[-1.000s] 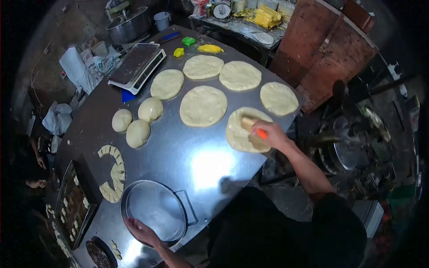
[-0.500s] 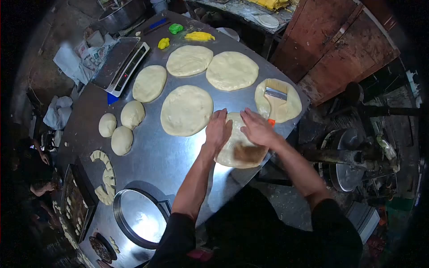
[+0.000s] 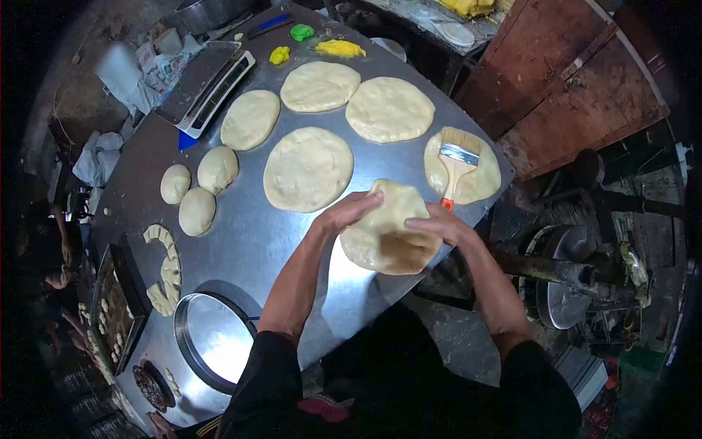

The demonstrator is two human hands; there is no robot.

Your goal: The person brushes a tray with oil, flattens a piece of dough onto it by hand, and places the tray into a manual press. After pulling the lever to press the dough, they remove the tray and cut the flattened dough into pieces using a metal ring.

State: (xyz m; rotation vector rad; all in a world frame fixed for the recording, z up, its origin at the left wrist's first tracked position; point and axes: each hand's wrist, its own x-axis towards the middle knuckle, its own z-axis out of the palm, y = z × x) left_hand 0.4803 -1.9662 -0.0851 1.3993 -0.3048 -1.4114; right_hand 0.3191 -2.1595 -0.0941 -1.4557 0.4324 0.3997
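A flattened dough disc is gripped at its two sides, near the table's front edge. My left hand has its thumb on top of the disc's left side, its fingers partly hidden underneath. On the right side, my right hand holds the same disc, thumb on top. A brush with a wooden handle lies on another disc at the right. Left of my hands lies a wide disc; more flat discs rest behind it.
On the metal table are three dough balls, cut dough strips, a round pan, a scale, and yellow and green lumps. A dark tray is at the left, near another person's arm.
My hands have gone from lying flat on the disc to holding its sides. The disc's far part is now raised and bunched. The view has shifted slightly.
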